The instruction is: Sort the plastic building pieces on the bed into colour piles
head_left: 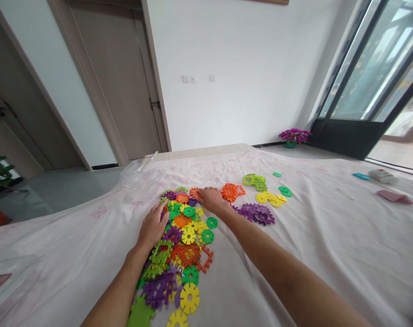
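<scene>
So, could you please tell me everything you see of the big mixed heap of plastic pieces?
The mixed heap runs as a long band over the pale floral cloth, cut off by the picture's bottom edge. Its flat, plastic-looking pieces, purple, orange, yellow and green, include notched discs with center holes and toothed square frames, loosely overlapping. The left hand rests against its left side; the right hand touches an orange piece at the far end.

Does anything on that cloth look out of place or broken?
No damage shows. One small oddity: a lone green disc lies apart from the little green pile on the cloth, while the pieces near it sit grouped by color.
</scene>
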### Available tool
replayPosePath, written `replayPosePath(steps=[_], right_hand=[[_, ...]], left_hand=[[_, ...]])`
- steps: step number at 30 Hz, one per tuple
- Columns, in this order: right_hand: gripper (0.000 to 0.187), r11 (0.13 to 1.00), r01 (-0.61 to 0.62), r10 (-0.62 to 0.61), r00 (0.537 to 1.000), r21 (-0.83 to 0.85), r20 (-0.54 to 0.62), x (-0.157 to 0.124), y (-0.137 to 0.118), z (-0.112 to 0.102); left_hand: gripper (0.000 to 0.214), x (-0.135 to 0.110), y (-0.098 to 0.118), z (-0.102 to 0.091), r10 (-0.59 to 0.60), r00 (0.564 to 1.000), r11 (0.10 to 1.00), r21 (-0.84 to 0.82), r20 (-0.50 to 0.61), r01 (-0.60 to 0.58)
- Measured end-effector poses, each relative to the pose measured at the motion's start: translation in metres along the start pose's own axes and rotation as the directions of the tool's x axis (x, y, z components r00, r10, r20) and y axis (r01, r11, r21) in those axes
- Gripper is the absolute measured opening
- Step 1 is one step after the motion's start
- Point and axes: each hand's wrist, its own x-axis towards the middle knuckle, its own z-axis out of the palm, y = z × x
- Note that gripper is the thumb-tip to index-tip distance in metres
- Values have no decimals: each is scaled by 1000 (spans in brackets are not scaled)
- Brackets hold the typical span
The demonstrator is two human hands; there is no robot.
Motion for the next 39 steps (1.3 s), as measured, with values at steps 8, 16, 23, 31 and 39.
replayPosePath(steps=[8,16,23,31,39], right_hand=[[39,997,-40,55,975,72,-215,-11,27,-12],[72,960,-271,277,953,64,-123,-41,70,-19],[63,966,-256,257,966,27,-10,-17,82,6],[56,976,-218,217,974,8,57,19,84,-5],[42,1000,-12,12,997,-1,-72,-11,46,-14]], left_hand=[[49,1,-4,3,18,1000,1000,-2,-11,-18],[49,0,-2,3,16,1000,1000,8,-19,-16],[50,1,0,1,18,1000,1000,20,-9,-17],[48,1,4,-2,4,1000,1000,-1,-7,-4],[48,2,1,0,-7,1000,1000,-9,-18,7]])
